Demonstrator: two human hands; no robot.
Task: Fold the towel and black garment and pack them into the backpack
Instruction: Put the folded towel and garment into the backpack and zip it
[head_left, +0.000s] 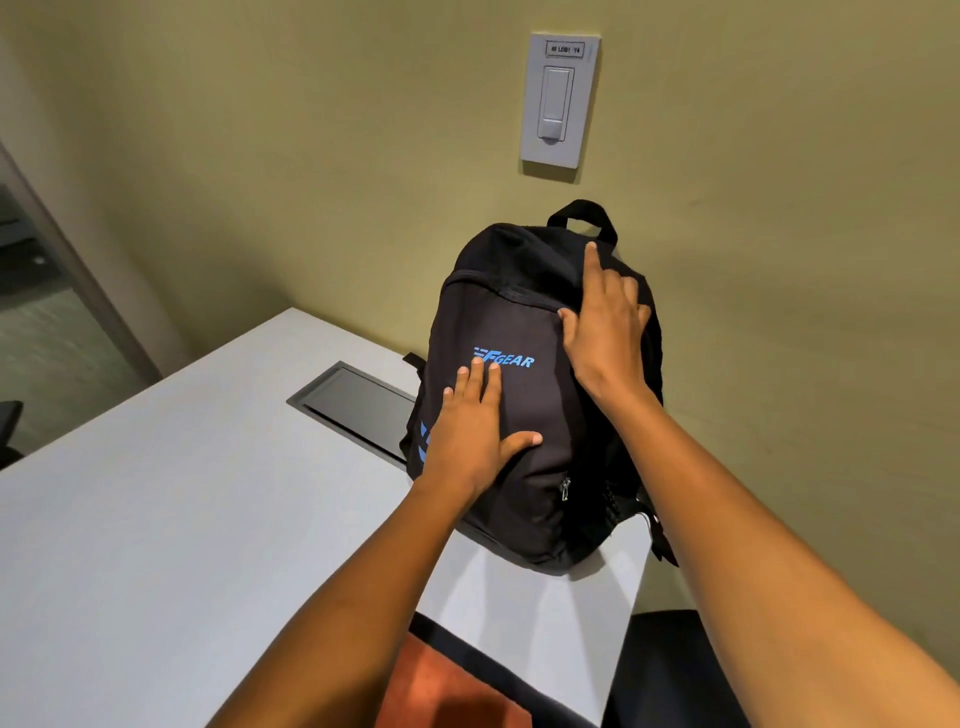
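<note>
Black backpack (524, 312) is standing upright on the corner of the grey table (156, 519), leaning back against the yellowish wall (311, 156), and it looks zipped shut. Left hand (475, 421) is laid flat on the front panel, fingers straight and together, thumb stuck out to the side, fingertips just touching the blue logo (504, 358). It's not gripping anything, just pressing. Right hand (605, 327) sits higher up, on the upper right shoulder of the bag, fingers spread and mostly straight, index pointing up toward the carry handle (582, 215) just beyond it. It isn't holding anything either.

Left of the left hand, right beside the bag, there's a dark recessed panel (358, 405) set into the tabletop. Above the right hand, a light switch plate (560, 101) on the wall. Below the right wrist you can see zipper pulls (566, 488) on the bag's side. Nearer than both forearms: orange-red carpet (447, 686) and a dark chair (670, 670) off the table edge. Can't see the towel or garment anywhere.
</note>
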